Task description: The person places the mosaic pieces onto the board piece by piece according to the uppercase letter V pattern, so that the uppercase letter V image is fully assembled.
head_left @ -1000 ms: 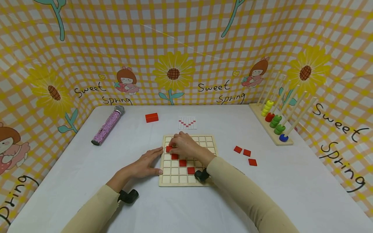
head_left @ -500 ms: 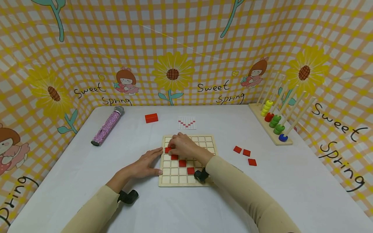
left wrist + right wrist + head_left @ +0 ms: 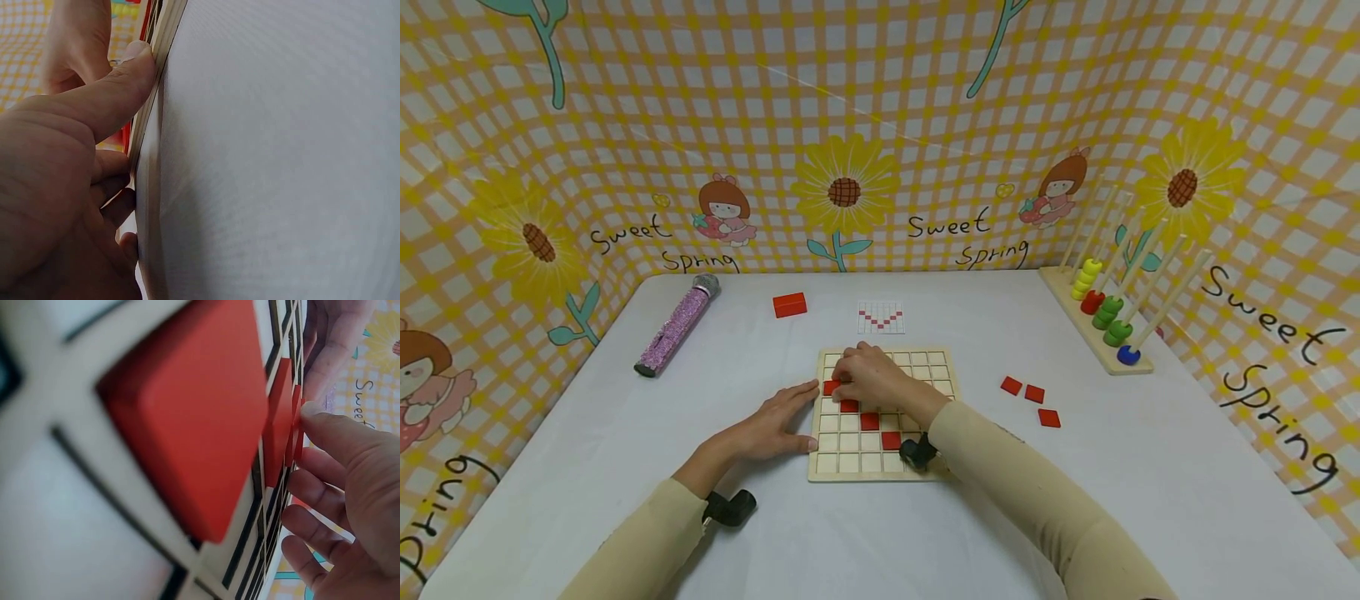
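A wooden grid board [image 3: 850,461] lies on the white table, with several red square tiles running diagonally down it from the upper left. My right hand [image 3: 876,377] reaches over the board and pinches the uppermost red tile [image 3: 830,387] between thumb and fingers; in the right wrist view the thumb tip meets that tile's edge. Another red tile [image 3: 194,419] looms large and close in that view. Flat beside the board, my left hand [image 3: 767,425] touches its left edge with thumb and fingertips, fingers extended. The right hand hides part of the board's upper rows.
Three loose red tiles [image 3: 1034,393] lie right of the board. Beyond it are a small card [image 3: 882,317] printed with a red V pattern and a red block [image 3: 790,305]. A glittery pink microphone [image 3: 677,325] lies left; a bead stand [image 3: 1108,321] is far right.
Both hands stay almost in place. The right hand and the tile in its fingers have shifted only very slightly toward the left and downward in the head view.
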Demonstrator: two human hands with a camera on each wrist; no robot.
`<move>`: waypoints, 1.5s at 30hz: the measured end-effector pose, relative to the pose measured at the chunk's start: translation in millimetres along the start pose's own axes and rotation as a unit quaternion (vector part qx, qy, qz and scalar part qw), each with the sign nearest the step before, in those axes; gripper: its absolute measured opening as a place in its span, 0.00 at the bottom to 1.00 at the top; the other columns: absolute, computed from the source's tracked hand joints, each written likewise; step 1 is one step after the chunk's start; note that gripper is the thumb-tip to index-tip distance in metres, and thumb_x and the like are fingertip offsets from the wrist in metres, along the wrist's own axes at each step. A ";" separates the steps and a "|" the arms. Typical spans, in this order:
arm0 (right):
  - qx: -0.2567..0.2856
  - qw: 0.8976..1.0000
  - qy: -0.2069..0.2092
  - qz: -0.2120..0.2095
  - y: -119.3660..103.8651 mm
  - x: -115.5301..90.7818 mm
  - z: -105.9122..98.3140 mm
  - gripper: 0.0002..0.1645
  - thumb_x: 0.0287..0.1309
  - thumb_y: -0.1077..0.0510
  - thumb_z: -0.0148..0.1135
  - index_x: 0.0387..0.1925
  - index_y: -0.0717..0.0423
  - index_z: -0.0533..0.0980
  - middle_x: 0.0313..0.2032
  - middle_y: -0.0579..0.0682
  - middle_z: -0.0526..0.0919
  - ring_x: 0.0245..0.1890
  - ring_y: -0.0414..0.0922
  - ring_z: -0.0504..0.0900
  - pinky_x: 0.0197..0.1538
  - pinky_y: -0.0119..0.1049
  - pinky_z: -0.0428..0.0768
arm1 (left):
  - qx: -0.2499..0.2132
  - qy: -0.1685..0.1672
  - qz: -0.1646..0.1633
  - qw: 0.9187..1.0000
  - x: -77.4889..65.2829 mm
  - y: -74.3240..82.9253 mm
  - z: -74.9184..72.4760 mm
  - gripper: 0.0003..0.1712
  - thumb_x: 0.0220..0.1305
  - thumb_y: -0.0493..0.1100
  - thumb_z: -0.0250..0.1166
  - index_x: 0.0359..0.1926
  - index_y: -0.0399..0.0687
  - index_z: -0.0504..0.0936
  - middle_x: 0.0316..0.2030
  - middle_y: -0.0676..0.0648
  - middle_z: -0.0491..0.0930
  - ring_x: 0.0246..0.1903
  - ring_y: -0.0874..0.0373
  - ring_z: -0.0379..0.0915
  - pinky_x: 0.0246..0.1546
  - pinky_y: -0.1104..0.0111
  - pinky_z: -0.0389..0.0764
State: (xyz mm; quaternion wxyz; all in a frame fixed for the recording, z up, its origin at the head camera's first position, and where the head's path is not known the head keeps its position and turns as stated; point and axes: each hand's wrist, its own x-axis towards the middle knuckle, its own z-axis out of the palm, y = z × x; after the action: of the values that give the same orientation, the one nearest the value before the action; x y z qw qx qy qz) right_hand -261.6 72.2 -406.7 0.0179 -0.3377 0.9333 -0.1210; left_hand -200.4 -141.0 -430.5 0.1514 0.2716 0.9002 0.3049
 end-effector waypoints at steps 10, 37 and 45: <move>0.002 1.000 0.029 -0.002 1.5 -4.4 0.7 0.18 0.51 0.45 0.68 0.38 0.51 0.84 0.34 0.45 0.82 0.36 0.43 0.72 0.39 0.35 0.71 | 0.000 0.003 0.011 1.000 -1.0 -1.1 -0.3 0.48 0.58 0.53 0.66 0.72 0.41 0.52 0.74 0.45 0.47 0.73 0.43 0.40 0.70 0.43 0.47; 0.023 0.999 0.025 0.018 -1.2 -3.8 -4.0 0.17 0.54 0.47 0.66 0.43 0.50 0.83 0.35 0.45 0.81 0.37 0.41 0.70 0.40 0.33 0.69 | 0.001 0.003 0.017 1.000 -0.8 -1.5 -1.6 0.48 0.59 0.52 0.66 0.72 0.40 0.52 0.74 0.44 0.47 0.73 0.42 0.41 0.70 0.43 0.47; 0.047 0.997 0.058 -0.007 -7.2 -6.3 -14.1 0.17 0.53 0.50 0.67 0.43 0.53 0.83 0.37 0.49 0.82 0.40 0.45 0.72 0.45 0.39 0.70 | 0.003 0.004 0.020 1.000 -1.5 -1.3 -2.7 0.48 0.58 0.52 0.66 0.72 0.39 0.52 0.74 0.43 0.47 0.73 0.42 0.41 0.70 0.43 0.47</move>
State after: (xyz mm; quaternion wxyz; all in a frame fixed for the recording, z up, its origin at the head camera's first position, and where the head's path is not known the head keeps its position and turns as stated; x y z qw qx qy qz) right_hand -253.8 73.8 -391.6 -0.0215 -0.3356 0.9236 -0.1841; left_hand -200.9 -144.0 -429.0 0.1413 0.2888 0.8959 0.3065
